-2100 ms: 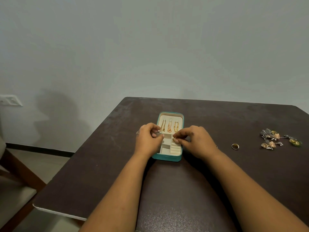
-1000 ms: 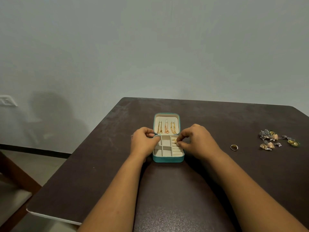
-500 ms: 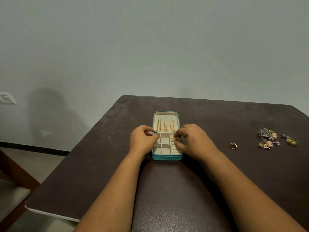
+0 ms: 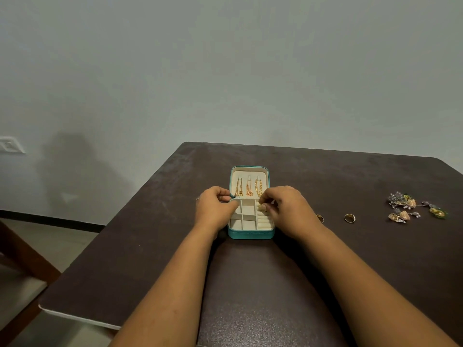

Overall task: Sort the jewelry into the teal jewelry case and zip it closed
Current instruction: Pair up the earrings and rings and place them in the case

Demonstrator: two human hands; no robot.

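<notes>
On the table (image 4: 288,284), the left hand (image 4: 213,211) gripped the open case's (image 4: 250,234) edge while the right hand (image 4: 285,209) pinched something small over its ring rolls; no writing was legible.

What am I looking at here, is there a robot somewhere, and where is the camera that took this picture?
There is no robot: a person works with two bare hands, and one wide-angle camera worn on the head looks forward and down at them, so the arms reach in from below. On the dark table lies an open teal jewelry case. Three gold chains hang in its lid, and the tray below has small cream compartments. The left hand grips the case's left edge. The right hand pinches at the ring slots on the tray's right side; what it holds is too small to tell. Further right lie two gold rings and a cluster of ornate earrings, still outside the case.
</notes>
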